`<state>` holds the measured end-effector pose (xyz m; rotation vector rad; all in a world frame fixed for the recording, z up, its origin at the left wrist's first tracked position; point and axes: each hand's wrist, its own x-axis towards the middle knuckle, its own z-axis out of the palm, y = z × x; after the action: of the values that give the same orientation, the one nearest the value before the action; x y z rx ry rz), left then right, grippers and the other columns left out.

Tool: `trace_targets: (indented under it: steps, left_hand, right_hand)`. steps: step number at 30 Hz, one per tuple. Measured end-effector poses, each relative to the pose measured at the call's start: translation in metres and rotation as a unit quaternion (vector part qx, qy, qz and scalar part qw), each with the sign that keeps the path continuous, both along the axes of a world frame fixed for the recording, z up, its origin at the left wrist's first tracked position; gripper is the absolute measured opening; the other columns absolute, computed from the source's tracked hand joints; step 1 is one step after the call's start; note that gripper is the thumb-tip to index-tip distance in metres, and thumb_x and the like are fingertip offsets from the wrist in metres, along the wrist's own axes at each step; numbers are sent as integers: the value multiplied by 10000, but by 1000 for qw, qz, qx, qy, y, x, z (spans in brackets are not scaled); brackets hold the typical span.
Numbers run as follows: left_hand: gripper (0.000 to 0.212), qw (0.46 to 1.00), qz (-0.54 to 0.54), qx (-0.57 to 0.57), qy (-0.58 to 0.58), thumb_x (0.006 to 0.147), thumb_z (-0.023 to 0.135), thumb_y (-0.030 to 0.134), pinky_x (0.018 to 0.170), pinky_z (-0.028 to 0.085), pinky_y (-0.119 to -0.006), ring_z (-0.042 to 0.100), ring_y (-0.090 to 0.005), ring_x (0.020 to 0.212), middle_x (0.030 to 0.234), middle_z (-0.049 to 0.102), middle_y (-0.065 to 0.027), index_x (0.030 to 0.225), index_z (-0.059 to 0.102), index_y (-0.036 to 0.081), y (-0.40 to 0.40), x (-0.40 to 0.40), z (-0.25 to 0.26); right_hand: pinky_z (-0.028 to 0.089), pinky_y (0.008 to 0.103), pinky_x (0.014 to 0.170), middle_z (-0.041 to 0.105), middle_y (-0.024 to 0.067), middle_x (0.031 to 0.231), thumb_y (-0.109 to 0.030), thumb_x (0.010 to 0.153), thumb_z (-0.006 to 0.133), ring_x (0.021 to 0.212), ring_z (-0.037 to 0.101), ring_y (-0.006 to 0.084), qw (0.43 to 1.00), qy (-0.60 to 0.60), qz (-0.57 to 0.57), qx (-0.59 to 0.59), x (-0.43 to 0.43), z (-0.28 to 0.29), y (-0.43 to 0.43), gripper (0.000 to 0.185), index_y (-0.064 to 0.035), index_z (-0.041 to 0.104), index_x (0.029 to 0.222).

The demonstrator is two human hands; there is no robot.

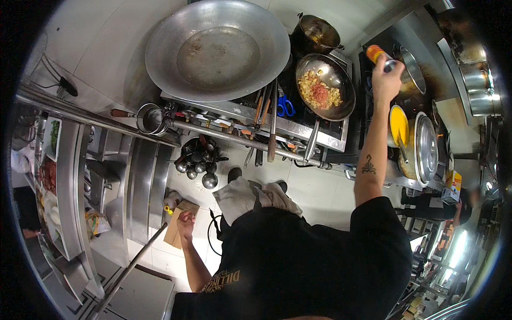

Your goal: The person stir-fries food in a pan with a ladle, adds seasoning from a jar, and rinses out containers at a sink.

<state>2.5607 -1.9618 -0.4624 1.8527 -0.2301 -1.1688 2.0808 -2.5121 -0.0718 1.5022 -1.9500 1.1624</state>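
Observation:
My right hand (387, 82) is stretched out beyond the stove's right side and grips a cylindrical container (376, 54) with an orange label. To its left, a steel frying pan (348, 102) sits on the stove, its handle pointing towards me. Yellowish diced food (334, 96) lies in the pan with a reddish minced mass (320, 93) in the middle. My left hand (186, 224) hangs low at my left side, above a cardboard box (175, 232) on the floor. Its fingers are loosely curled, and nothing is seen in it.
A huge metal wok (218, 90) covers the stove's left part. Blue-handled scissors (285, 107) lie beside the frying pan. Behind it stands a dark pot (316, 34). A lidded pot (426, 148) and a container of yellow contents (399, 124) stand at right. Another person (426, 206) holds a box.

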Motion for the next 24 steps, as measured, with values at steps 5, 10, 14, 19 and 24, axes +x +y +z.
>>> trace_targets:
  steps: [5,10,14,19,24]
  left_hand:
    - [183,999,-33,3,37,943,664,139,583,477,-249,636,-120,694,910,704,-59,1090,652,30,-18,20,-16]
    - [148,996,-18,-56,71,966,679,170,627,519,-271,671,-159,722,946,719,-67,1032,669,37,-5,4,4]
    - [140,982,-171,-67,-33,985,656,177,643,521,-297,670,-186,732,904,710,-73,994,670,38,12,12,-36]
    - [168,942,-114,-180,261,946,644,151,743,547,-336,657,-178,855,984,684,-54,1084,638,55,-16,39,-60]
    - [335,962,-202,-22,184,968,524,319,632,526,-336,650,-214,845,1018,679,-85,1171,642,80,-77,19,-43]
  right_hand:
    - [554,558,854,697,327,1028,-621,914,538,940,680,533,956,13,-83,281,-39,-177,-9,646,-91,502,1281]
    - [546,575,746,695,320,878,-621,935,559,834,687,520,986,-21,-47,160,-8,-102,9,603,-92,478,1213]
    - [541,545,688,706,297,903,-508,939,643,827,700,478,992,-113,-1,-49,23,-32,29,551,-27,497,1164]
    - [488,550,976,670,341,1127,-584,928,570,1088,643,506,971,-164,32,172,-28,-176,28,673,-10,539,1279]
    - [211,262,396,247,-93,528,-618,964,542,409,241,64,570,-767,283,78,-132,-162,126,453,-209,478,780]
